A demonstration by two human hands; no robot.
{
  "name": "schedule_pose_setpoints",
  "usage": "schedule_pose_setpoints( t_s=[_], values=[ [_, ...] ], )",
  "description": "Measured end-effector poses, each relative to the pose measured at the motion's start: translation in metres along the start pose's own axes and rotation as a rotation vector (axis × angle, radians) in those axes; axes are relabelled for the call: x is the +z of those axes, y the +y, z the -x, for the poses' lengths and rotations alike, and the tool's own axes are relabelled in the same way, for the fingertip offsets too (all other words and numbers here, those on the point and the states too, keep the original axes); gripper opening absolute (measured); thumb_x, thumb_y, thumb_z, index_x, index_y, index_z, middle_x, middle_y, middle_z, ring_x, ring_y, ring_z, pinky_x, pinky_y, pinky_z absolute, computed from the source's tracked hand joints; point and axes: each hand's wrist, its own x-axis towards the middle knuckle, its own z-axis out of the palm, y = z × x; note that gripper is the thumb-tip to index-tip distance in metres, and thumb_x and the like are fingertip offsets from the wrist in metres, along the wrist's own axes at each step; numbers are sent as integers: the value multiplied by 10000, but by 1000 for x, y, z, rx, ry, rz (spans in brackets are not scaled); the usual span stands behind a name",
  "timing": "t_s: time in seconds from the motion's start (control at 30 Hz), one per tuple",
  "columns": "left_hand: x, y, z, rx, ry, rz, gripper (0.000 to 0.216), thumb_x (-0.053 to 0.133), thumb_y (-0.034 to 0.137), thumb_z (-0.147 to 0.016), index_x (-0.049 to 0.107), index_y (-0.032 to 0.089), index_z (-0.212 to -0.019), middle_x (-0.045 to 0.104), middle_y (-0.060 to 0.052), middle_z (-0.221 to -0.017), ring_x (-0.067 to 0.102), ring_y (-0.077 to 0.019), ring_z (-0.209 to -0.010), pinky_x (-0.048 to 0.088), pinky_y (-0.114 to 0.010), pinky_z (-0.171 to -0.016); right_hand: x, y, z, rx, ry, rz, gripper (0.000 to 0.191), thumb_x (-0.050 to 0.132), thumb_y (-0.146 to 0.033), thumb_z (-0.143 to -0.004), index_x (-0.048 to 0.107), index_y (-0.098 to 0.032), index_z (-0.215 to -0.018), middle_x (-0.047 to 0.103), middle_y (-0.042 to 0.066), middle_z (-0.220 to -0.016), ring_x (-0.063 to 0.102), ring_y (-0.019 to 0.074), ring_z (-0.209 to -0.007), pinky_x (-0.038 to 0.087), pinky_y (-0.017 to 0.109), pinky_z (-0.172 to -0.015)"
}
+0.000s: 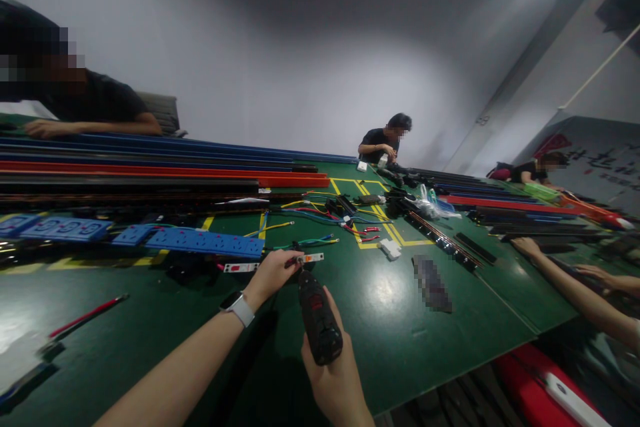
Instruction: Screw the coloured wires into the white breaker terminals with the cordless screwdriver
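Observation:
My right hand (336,373) grips a black electric screwdriver (318,317) with red markings, its tip pointing away from me at a small white strip part (311,257). My left hand (273,275), with a white-strapped watch on the wrist, pinches that part at the screwdriver's tip, just above the green table (380,320). A second white strip with red marks (241,267) lies on the table left of my left hand. Blue socket strips (205,242) lie just beyond it.
Long blue, red and black rails (165,173) run along the far left. Loose coloured wires (320,213) and small white parts (391,249) sit mid-table. Another person's arms (575,290) reach in at right. Three other people work at the far edges. A red cable (87,315) lies near left.

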Motion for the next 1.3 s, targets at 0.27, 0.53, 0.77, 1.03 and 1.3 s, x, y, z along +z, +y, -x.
schedule_pose_setpoints(
  t_s=[0.27, 0.53, 0.77, 1.03, 1.3],
  values=[
    [1, -1, 0, 0, 16, -12, 281, 607, 298, -943, 746, 275, -1186, 782, -40, -1111, 722, -206, -967, 546, -327, -912, 1, 1, 0, 1, 0, -8, 920, 606, -74, -854, 174, -322, -1628, 494, 37, -1555, 485, 223, -1418, 351, 407, -1208],
    [0, 2, 0, 5, 28, -32, 270, 616, 296, -939, 747, 277, -1175, 783, -28, -1111, 724, -208, -977, 551, -317, -885, 0, -2, 2, 5, -3, -20, 948, 612, -51, -823, 185, -320, -1626, 554, 42, -1483, 554, 219, -1340, 407, 374, -1163],
    [-1, 2, 1, 6, 32, -21, 289, 611, 320, -946, 734, 273, -1202, 774, -36, -1146, 716, -213, -1020, 545, -332, -913, -1, -5, 1, 14, 22, -29, 886, 605, -105, -859, 195, -306, -1618, 603, 63, -1419, 626, 222, -1233, 472, 353, -1085],
    [3, -4, 1, -3, 24, -34, 289, 609, 325, -948, 734, 276, -1204, 775, -42, -1130, 713, -215, -985, 536, -333, -893, -2, -6, 2, 6, 8, -28, 873, 610, -103, -862, 208, -278, -1616, 658, 66, -1302, 664, 215, -1102, 494, 335, -1047],
    [1, -2, 1, 3, 29, -32, 285, 623, 311, -936, 740, 280, -1194, 776, -36, -1141, 717, -216, -1003, 543, -333, -908, -3, -5, 0, 8, -13, -20, 873, 605, -97, -873, 194, -294, -1618, 526, 85, -1516, 570, 252, -1327, 436, 393, -1128]
  ],
)
